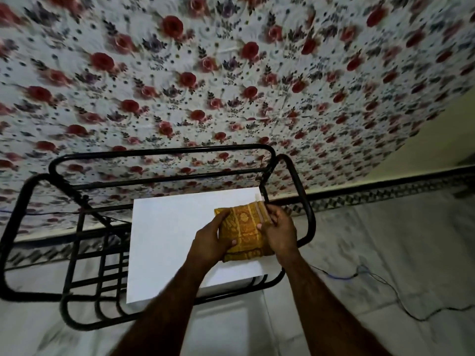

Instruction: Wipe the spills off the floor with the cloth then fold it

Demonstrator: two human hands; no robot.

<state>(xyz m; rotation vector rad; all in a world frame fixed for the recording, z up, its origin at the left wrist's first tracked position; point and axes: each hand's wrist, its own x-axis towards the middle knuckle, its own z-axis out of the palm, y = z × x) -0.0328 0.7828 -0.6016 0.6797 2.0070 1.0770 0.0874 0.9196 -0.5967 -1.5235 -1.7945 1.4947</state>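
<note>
**Cloth folded small, both hands pressing it flat**

Your yellow patterned cloth lies folded into a thick rectangle on the white sheet covering the black metal rack. Your left hand clamps its near-left edge, and your right hand pinches the right edge, probably to square the layers. The weave looks soft and towel-like, while the sheet is smooth and flat.

White board laid on black metal rack; floral sheet seen far; thin cable trailed at right.
</note>
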